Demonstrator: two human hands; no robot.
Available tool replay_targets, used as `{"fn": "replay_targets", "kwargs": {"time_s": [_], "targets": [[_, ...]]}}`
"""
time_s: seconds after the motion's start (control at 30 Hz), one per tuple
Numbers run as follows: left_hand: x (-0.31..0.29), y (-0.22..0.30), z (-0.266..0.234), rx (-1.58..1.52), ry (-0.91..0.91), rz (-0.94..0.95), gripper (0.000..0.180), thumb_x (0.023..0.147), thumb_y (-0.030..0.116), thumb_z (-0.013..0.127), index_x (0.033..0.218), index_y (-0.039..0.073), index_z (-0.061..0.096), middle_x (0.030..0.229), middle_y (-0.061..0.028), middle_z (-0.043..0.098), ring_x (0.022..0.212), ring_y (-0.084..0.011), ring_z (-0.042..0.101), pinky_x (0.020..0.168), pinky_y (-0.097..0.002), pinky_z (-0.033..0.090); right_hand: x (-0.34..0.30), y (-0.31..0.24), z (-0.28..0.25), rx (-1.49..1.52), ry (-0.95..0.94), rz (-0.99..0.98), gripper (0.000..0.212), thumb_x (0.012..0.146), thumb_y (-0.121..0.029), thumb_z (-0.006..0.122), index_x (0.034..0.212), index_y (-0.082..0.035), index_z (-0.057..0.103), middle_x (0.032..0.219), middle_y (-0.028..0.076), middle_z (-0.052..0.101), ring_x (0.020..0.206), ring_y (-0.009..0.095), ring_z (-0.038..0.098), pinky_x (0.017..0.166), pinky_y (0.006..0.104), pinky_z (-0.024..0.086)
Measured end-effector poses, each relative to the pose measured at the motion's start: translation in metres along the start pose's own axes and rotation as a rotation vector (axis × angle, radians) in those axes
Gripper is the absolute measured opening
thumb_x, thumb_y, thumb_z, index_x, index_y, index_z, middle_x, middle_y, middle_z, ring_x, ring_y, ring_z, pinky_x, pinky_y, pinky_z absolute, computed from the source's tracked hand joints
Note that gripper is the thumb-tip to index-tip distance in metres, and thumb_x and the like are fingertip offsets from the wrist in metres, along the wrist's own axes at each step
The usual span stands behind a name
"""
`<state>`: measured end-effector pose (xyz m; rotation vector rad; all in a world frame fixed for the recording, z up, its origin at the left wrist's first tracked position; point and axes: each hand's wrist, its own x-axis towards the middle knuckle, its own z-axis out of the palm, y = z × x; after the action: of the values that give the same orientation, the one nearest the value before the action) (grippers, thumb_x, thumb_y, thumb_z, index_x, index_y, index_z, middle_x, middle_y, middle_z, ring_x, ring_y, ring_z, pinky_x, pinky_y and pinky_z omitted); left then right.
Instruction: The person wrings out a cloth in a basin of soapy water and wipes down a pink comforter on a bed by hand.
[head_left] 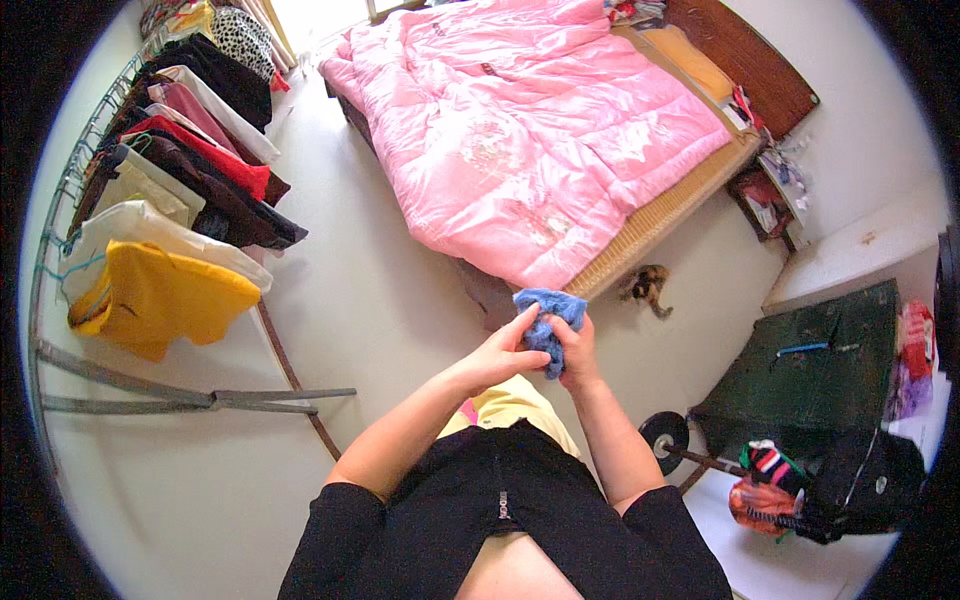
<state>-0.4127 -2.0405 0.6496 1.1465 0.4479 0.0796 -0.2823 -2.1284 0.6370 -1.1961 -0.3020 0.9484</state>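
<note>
A crumpled blue cloth [553,303] with a fuzzy surface is bunched up in front of my body. My right hand [577,358] wraps its right side, thumb across the front. From the left, my left hand [500,354] presses its fingers and thumb onto the cloth. Some fingertips are hidden in the folds. Just beyond the cloth lies the near corner of a bed covered with a shiny pink quilt [520,140].
Along the left stands a clothes rack [45,290] with several hung garments, a yellow one [180,290] nearest; its grey legs [215,400] reach onto the floor. A cat [648,286] is beside the bed. At right are a dark green chest [790,370], a barbell plate [664,441] and a black bag [868,485].
</note>
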Motion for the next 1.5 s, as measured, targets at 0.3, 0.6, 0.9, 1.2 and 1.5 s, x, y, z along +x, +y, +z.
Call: {"fn": "replay_targets", "kwargs": {"time_s": [0.3, 0.6, 0.9, 1.2, 1.5], "targets": [[0.102, 0.096, -0.281, 0.187, 0.332, -0.019, 0.034, 0.092, 0.01, 0.057, 0.123, -0.003, 0.058, 0.109, -0.011, 0.066, 0.098, -0.0169, 0.063, 0.086, -0.0296, 0.05, 0.243, 0.105, -0.008, 0.224, 0.094, 0.492, 0.03, 0.086, -0.029, 0.069, 0.095, -0.001, 0.064, 0.086, 0.009, 0.069, 0.074, 0.02, 0.068, 0.071, 0.0354, 0.058], [0.332, 0.17, -0.564, 1.235, 0.553, 0.018, 0.038, 0.083, 0.004, 0.057, 0.12, 0.006, 0.06, 0.119, -0.0154, 0.062, 0.106, -0.028, 0.061, 0.09, -0.0378, 0.049, 0.49, 0.115, 0.125, -1.126, 0.068, 0.128, 0.101, 0.075, -0.032, 0.076, 0.152, -0.018, 0.013, 0.129, 0.023, 0.054, 0.115, 0.04, 0.056, 0.092, 0.0429, 0.05], [0.515, 0.247, -0.752, 2.134, 0.045, -0.06, 0.074, 0.081, 0.008, 0.059, 0.148, 0.016, 0.031, 0.154, -0.0137, 0.027, 0.144, -0.032, 0.022, 0.117, -0.0451, 0.018, 0.631, 0.108, 0.203, -1.538, 0.134, 0.472, 0.129, 0.063, -0.037, 0.085, 0.153, -0.023, -0.006, 0.158, 0.023, 0.005, 0.119, 0.039, 0.054, 0.088, 0.0467, 0.052], [0.622, 0.241, -0.843, 2.206, -0.568, -0.399, 0.069, 0.069, 0.019, 0.073, 0.133, 0.01, 0.047, 0.134, -0.0121, 0.052, 0.131, -0.0278, 0.043, 0.114, -0.0467, 0.026, 0.662, 0.157, 0.222, -1.554, 0.47, 0.388, 0.059, 0.067, -0.009, 0.073, 0.121, -0.011, 0.049, 0.106, 0.007, 0.054, 0.092, 0.027, 0.063, 0.072, 0.0418, 0.053], [0.683, 0.411, -0.819, 1.625, 0.117, 0.683, 0.042, 0.057, 0.002, 0.066, 0.096, 0.006, 0.052, 0.09, -0.0126, 0.059, 0.088, -0.0337, 0.058, 0.078, -0.044, 0.047, 0.693, -0.099, 0.216, -1.807, 0.755, -0.125, 0.049, 0.069, 0.001, 0.065, 0.114, -0.016, 0.059, 0.105, 0.006, 0.062, 0.087, 0.032, 0.062, 0.074, 0.0436, 0.051]]}}
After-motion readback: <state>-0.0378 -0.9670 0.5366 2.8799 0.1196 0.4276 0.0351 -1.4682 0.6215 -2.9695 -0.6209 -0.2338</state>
